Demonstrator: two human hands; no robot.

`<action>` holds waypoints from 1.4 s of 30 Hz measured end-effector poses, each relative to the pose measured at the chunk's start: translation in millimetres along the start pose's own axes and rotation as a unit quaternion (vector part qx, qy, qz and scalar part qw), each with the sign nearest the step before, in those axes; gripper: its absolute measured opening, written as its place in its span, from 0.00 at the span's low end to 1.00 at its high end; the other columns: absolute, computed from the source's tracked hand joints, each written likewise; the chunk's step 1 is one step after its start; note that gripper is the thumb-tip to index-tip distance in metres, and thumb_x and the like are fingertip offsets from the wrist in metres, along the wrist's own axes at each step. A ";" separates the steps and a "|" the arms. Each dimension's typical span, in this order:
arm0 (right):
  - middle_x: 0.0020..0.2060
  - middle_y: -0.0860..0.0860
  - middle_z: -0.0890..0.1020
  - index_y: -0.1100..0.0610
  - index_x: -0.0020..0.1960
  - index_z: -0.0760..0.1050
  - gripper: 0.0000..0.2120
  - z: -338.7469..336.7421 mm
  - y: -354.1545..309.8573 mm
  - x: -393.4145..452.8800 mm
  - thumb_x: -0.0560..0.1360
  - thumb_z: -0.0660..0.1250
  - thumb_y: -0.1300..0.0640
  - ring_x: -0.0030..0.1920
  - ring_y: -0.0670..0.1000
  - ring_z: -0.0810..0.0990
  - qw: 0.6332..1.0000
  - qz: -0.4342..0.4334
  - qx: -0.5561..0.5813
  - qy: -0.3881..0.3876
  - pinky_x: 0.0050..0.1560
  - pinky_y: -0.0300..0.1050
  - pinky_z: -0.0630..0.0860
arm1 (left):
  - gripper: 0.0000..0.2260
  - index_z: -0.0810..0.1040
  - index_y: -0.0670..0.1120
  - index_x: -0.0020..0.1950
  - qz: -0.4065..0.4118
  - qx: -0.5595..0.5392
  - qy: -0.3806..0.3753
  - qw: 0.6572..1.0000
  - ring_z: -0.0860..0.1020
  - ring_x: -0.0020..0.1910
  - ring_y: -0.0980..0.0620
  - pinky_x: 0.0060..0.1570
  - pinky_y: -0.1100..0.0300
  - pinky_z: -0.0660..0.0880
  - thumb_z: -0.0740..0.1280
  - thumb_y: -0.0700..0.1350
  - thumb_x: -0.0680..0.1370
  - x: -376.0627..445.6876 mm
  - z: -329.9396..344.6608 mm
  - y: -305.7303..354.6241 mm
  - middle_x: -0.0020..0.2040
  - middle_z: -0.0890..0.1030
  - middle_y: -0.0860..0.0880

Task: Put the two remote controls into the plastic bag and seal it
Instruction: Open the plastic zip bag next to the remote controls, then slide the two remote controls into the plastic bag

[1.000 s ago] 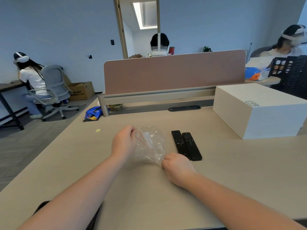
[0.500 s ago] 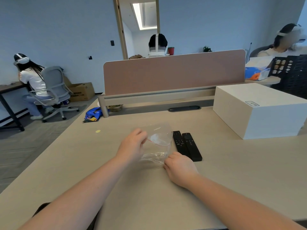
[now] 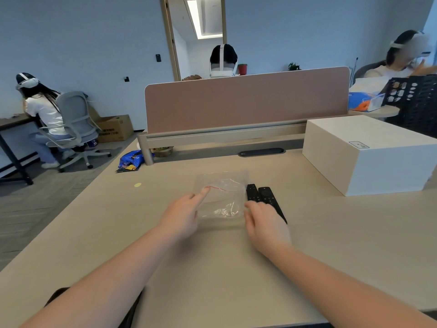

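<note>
A clear plastic bag (image 3: 222,197) with a red seal line lies spread flat on the beige table (image 3: 212,268). Two black remote controls, one (image 3: 251,192) just right of the bag and the other (image 3: 268,195) beside it, lie parallel on the table. My left hand (image 3: 182,215) is at the bag's left edge, its index finger stretched out onto the red line. My right hand (image 3: 264,223) rests at the bag's right edge and covers the near ends of both remotes. Neither hand lifts anything.
A big white box (image 3: 369,155) stands on the table to the right. A pink divider panel (image 3: 246,100) runs along the far edge, with a dark cable slot (image 3: 261,152) in front of it. A small yellow dot (image 3: 137,185) sits on the left. Other people sit at desks beyond.
The bag, bunched up and held off the table between both hands, has come down and been spread flat. My left hand shifted right; my right hand moved toward the remotes.
</note>
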State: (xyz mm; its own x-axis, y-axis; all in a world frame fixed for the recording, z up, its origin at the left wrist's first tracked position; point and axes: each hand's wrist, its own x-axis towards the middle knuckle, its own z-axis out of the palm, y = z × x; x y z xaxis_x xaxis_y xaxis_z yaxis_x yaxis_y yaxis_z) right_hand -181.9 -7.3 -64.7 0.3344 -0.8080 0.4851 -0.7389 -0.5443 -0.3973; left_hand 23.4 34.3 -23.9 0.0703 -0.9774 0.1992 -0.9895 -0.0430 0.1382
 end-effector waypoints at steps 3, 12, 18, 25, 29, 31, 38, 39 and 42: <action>0.53 0.53 0.77 0.54 0.64 0.67 0.14 -4.8 7.1 6.8 0.79 0.57 0.55 0.57 0.56 0.73 0.996 0.077 -0.034 -0.024 0.49 0.51 0.75 | 0.32 0.52 0.54 0.77 0.014 0.004 -0.012 1.000 0.74 0.56 0.43 0.51 0.52 0.73 0.58 0.37 0.76 0.8 2.8 1.8 0.57 0.75 0.46; 0.53 0.54 0.78 0.55 0.56 0.70 0.16 -6.9 3.8 12.2 0.77 0.59 0.44 0.58 0.55 0.73 0.975 0.091 -0.147 -0.139 0.51 0.48 0.73 | 0.27 0.62 0.47 0.73 0.039 0.049 -0.045 0.997 0.73 0.61 0.44 0.53 0.53 0.72 0.60 0.38 0.74 0.8 4.7 8.6 0.65 0.72 0.47; 0.47 0.56 0.82 0.59 0.52 0.73 0.10 -9.4 0.6 23.2 0.75 0.59 0.56 0.49 0.59 0.79 0.975 0.169 -0.056 -0.131 0.39 0.44 0.71 | 0.27 0.61 0.48 0.74 0.031 0.032 -0.054 0.998 0.74 0.62 0.45 0.56 0.54 0.73 0.62 0.39 0.74 -1.7 2.2 4.7 0.69 0.70 0.49; 0.42 0.56 0.82 0.59 0.54 0.77 0.10 -36.9 -3.3 35.6 0.76 0.61 0.57 0.39 0.54 0.77 0.968 0.210 0.129 -0.036 0.32 0.41 0.70 | 0.29 0.59 0.46 0.75 0.009 0.029 -0.068 0.997 0.70 0.66 0.45 0.60 0.54 0.72 0.63 0.40 0.75 0.3 2.7 2.4 0.71 0.67 0.48; 0.48 0.57 0.84 0.57 0.62 0.76 0.14 -59.1 -14.9 32.8 0.77 0.65 0.56 0.48 0.56 0.80 0.959 0.187 0.212 0.007 0.49 0.47 0.77 | 0.29 0.57 0.45 0.76 0.003 0.026 -0.076 0.997 0.69 0.68 0.45 0.62 0.55 0.70 0.61 0.39 0.76 4.0 -0.9 7.9 0.71 0.66 0.47; 0.51 0.55 0.83 0.57 0.64 0.75 0.17 -67.3 -19.9 29.8 0.76 0.66 0.55 0.52 0.53 0.80 0.959 0.170 0.228 -0.012 0.54 0.45 0.76 | 0.28 0.56 0.43 0.76 -0.002 0.021 -0.072 0.997 0.68 0.69 0.45 0.64 0.56 0.68 0.60 0.38 0.77 7.2 -4.2 11.1 0.72 0.65 0.45; 0.46 0.57 0.85 0.57 0.57 0.80 0.12 -90.5 -37.0 -6.4 0.74 0.69 0.57 0.46 0.53 0.81 0.959 0.128 0.238 -0.085 0.47 0.42 0.75 | 0.23 0.64 0.40 0.72 -0.062 0.007 -0.046 0.997 0.70 0.66 0.44 0.62 0.54 0.70 0.59 0.36 0.77 8.5 -10.9 12.4 0.70 0.68 0.44; 0.45 0.59 0.85 0.57 0.54 0.81 0.10 -93.7 -37.9 -12.4 0.74 0.68 0.58 0.46 0.55 0.82 0.961 0.123 0.229 -0.093 0.47 0.44 0.76 | 0.20 0.67 0.40 0.69 -0.071 0.007 -0.046 0.996 0.72 0.65 0.44 0.60 0.54 0.71 0.59 0.35 0.76 7.3 -11.0 10.6 0.68 0.70 0.43; 0.44 0.60 0.85 0.57 0.52 0.82 0.08 -96.2 -36.0 -24.8 0.74 0.68 0.58 0.47 0.58 0.82 0.963 0.127 0.212 -0.104 0.49 0.49 0.78 | 0.22 0.66 0.42 0.70 -0.079 0.001 -0.041 0.996 0.72 0.64 0.44 0.59 0.54 0.72 0.59 0.35 0.76 4.5 -12.0 8.4 0.67 0.71 0.44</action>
State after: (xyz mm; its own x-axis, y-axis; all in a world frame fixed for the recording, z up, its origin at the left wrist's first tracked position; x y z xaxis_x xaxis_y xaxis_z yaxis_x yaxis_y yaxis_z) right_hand -219.9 54.0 12.5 0.3176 -0.9306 0.1818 -0.5215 -0.3315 -0.7862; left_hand 17.0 32.1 -10.3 0.2143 -0.9721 0.0949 -0.9673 -0.1977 0.1587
